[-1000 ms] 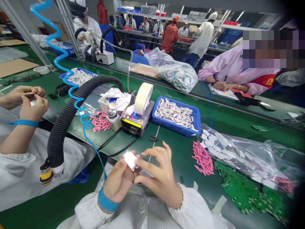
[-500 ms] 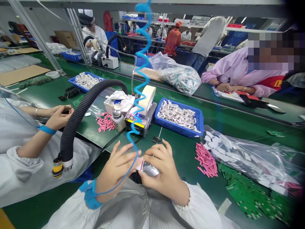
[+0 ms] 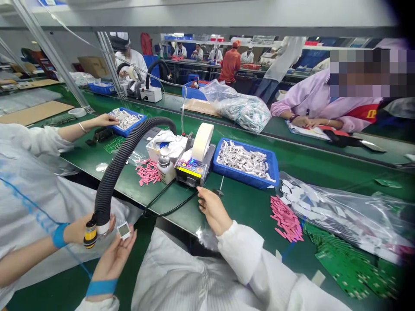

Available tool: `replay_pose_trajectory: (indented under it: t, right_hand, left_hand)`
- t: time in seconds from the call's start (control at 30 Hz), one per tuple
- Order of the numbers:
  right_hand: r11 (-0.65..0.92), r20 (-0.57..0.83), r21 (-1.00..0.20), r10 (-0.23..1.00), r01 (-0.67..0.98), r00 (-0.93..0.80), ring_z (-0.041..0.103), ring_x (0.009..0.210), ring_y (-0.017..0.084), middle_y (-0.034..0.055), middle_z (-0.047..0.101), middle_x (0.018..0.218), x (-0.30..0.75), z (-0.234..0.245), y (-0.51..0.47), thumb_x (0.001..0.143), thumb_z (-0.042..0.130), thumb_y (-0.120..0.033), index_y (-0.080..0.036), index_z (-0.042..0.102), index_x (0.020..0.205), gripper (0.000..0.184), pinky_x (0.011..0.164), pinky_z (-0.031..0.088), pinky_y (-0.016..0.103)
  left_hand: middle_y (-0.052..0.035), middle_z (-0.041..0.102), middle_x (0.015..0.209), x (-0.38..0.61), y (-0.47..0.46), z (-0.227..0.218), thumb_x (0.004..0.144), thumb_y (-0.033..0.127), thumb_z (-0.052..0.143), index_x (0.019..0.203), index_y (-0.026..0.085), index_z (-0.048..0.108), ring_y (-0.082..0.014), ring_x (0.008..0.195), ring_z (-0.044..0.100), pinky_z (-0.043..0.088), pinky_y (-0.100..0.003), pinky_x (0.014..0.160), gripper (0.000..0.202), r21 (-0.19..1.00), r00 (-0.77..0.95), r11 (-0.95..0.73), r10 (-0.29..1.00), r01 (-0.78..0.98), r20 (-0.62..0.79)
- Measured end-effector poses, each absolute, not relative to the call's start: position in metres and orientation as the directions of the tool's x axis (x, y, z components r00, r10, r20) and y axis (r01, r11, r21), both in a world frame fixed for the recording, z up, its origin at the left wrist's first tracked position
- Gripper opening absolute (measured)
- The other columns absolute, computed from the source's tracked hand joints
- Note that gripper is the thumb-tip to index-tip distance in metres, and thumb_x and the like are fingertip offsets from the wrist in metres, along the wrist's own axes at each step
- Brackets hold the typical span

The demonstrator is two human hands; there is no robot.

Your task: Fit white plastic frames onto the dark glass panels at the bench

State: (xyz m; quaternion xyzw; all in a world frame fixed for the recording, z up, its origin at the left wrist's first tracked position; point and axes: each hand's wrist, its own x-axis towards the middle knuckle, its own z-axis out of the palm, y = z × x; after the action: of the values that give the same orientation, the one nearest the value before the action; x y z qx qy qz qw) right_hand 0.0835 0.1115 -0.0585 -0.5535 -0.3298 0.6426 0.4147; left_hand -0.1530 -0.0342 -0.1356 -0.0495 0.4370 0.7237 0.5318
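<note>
While the right hand (image 3: pixel 210 211) rests empty on the green bench mat (image 3: pixel 240 211), its fingers lightly spread just in front of the tape dispenser (image 3: pixel 194 170), the left hand (image 3: pixel 113 261) is raised near the bench edge with a blue wrist strap (image 3: pixel 101 287) on its wrist. A small white square component (image 3: pixel 123 230) sits at the left hand's fingertips (image 3: pixel 131 235), though whether they grip it is impossible to tell. That component is just beside a co-worker's hand (image 3: pixel 87 229), which is behind the yellow-banded end of a black corrugated hose (image 3: pixel 112 172).
</note>
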Motion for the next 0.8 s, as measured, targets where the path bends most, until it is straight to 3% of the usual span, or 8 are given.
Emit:
replay_pose_trajectory:
  t: [0.1,0.2,0.3,0.5,0.6,0.7,0.8]
  right_hand:
    - [-0.507,-0.543,-0.810,0.838,-0.294,0.052,0.045,0.054,0.008,-0.0025,0.059,0.075,0.074,-0.067,0.121,0.060,0.069,-0.046,-0.020,0.059,0.077,0.032,0.054,0.033,0.023]
    - [-0.514,-0.589,-0.765,0.802,-0.388,0.099,0.045,0.055,0.008,-0.0044,0.059,0.073,0.061,-0.066,0.123,0.060,0.070,-0.044,-0.021,0.058,0.074,0.029,0.055,0.033,0.023]
    - [-0.502,-0.608,-0.738,0.785,-0.452,0.120,0.045,0.054,0.008,-0.0062,0.058,0.068,0.051,-0.064,0.123,0.061,0.071,-0.040,-0.021,0.057,0.071,0.025,0.056,0.032,0.023]
    - [-0.479,-0.616,-0.703,0.779,-0.526,0.114,0.043,0.050,0.007,-0.0085,0.055,0.061,0.046,-0.061,0.128,0.063,0.069,-0.037,-0.021,0.054,0.065,0.022,0.057,0.033,0.024]
    - [-0.470,-0.600,-0.706,0.795,-0.530,0.095,0.042,0.049,0.007,-0.0080,0.053,0.060,0.046,-0.058,0.130,0.064,0.069,-0.035,-0.021,0.053,0.064,0.022,0.057,0.033,0.024]
    - [-0.456,-0.556,-0.733,0.829,-0.504,0.058,0.041,0.051,0.007,-0.0070,0.052,0.060,0.052,-0.049,0.120,0.062,0.070,-0.036,-0.020,0.055,0.065,0.022,0.057,0.033,0.024]
    - [-0.416,-0.463,-0.786,0.886,-0.458,-0.010,0.044,0.057,0.008,-0.0054,0.052,0.064,0.070,-0.030,0.090,0.061,0.073,-0.036,-0.020,0.059,0.066,0.022,0.060,0.034,0.024]
  left_hand:
    - [-0.0096,0.075,0.092,-0.169,-0.044,-0.138,0.092,0.013,0.031,0.138,0.025,0.033,-0.0201,0.087,0.069,0.057,-0.034,0.080,0.048,0.435,-0.431,-0.185,0.694,-0.881,-0.576]
    - [-0.0115,0.073,0.100,-0.170,-0.050,-0.131,0.092,0.017,0.035,0.139,0.027,0.030,-0.0232,0.092,0.067,0.057,-0.035,0.078,0.048,0.335,-0.401,-0.255,0.766,-0.907,-0.503]
    - [-0.0124,0.072,0.101,-0.170,-0.051,-0.127,0.091,0.018,0.035,0.140,0.025,0.027,-0.0234,0.094,0.067,0.056,-0.036,0.080,0.050,0.346,-0.434,-0.301,0.794,-0.889,-0.425]
    - [-0.0079,0.074,0.097,-0.174,-0.055,-0.119,0.091,0.010,0.032,0.138,0.020,0.031,-0.0183,0.088,0.069,0.057,-0.029,0.079,0.049,0.450,-0.550,-0.343,0.671,-0.825,-0.497]
    - [-0.0070,0.075,0.092,-0.150,-0.056,-0.116,0.091,0.008,0.032,0.135,0.020,0.038,-0.0180,0.085,0.070,0.058,-0.028,0.076,0.047,0.458,-0.514,-0.267,0.625,-0.848,-0.588]
    - [-0.0121,0.074,0.091,-0.104,-0.049,-0.113,0.088,0.003,0.036,0.131,0.017,0.044,-0.0207,0.085,0.070,0.059,-0.031,0.073,0.047,0.391,-0.327,-0.042,0.634,-0.920,-0.701]
    - [-0.0108,0.073,0.097,-0.059,-0.031,-0.097,0.086,0.003,0.042,0.119,0.019,0.057,-0.0208,0.091,0.068,0.056,-0.034,0.080,0.040,0.342,-0.165,0.112,0.710,-0.933,-0.685]
